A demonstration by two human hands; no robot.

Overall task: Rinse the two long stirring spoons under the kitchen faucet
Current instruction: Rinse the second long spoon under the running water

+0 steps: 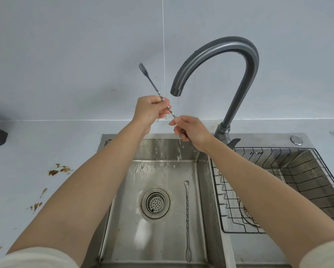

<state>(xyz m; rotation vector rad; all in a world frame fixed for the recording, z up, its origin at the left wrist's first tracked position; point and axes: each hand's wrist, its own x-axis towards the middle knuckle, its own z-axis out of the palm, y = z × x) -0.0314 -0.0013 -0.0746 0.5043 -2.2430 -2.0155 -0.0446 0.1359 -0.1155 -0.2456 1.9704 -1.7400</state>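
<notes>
Item in hand: one long twisted-stem stainless stirring spoon point(156, 88), held slantwise between my left hand point(149, 111) and right hand point(191, 130). Fingers of both hands are clenched on its stem; bowl end points up toward 11 o'clock, clear of the water. A thin stream point(178, 107) falls from the curved grey gooseneck faucet point(237, 45), just at 3 o'clock of the exposed stem.

Judgement on the step: the stream is slender, so I would slide the stem sideways into it, roll it between the fingertips so the twist grooves flush, then tip the bowl end under.

Second item: matching long stirring spoon with forked tail point(187, 213), lying flat in the left stainless sink basin point(123, 219), at 3 o'clock of the round perforated drain strainer point(155, 203). Not yet taken up.

Surroundings: black wire rack point(278, 167) in the right basin; brown splatter stains point(60, 169) on the pale counter point(36, 151) at 9 o'clock. The faucet arch crowds the lifted bowl end; mind a knock.
</notes>
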